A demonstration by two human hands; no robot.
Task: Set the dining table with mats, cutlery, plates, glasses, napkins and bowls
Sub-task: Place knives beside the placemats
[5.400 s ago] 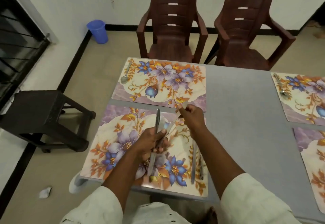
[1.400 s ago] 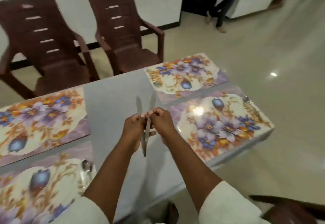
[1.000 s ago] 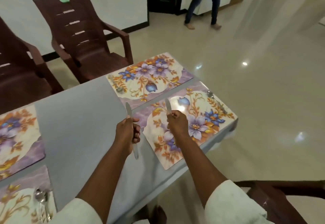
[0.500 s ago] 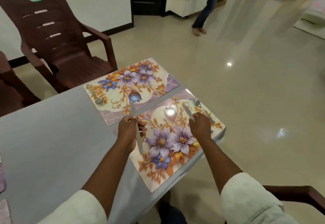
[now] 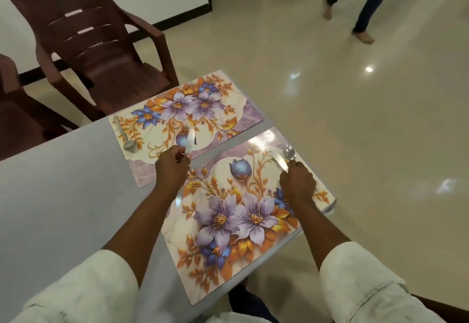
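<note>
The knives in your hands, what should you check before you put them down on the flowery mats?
1. Left hand grips a knife: ok.
2. Right hand grips the other knife: ok.
3. Near mat lies flat on the table: ok.
4. Near mat already has its spoon, beside the right knife: ok.
5. Far mat has its spoon at its left end: ok.
6. Knife already lying on either mat: not ok, both are in the hands.

One head-worn view looks steeply down, close over the table corner (image 5: 63, 195), floor beyond
</note>
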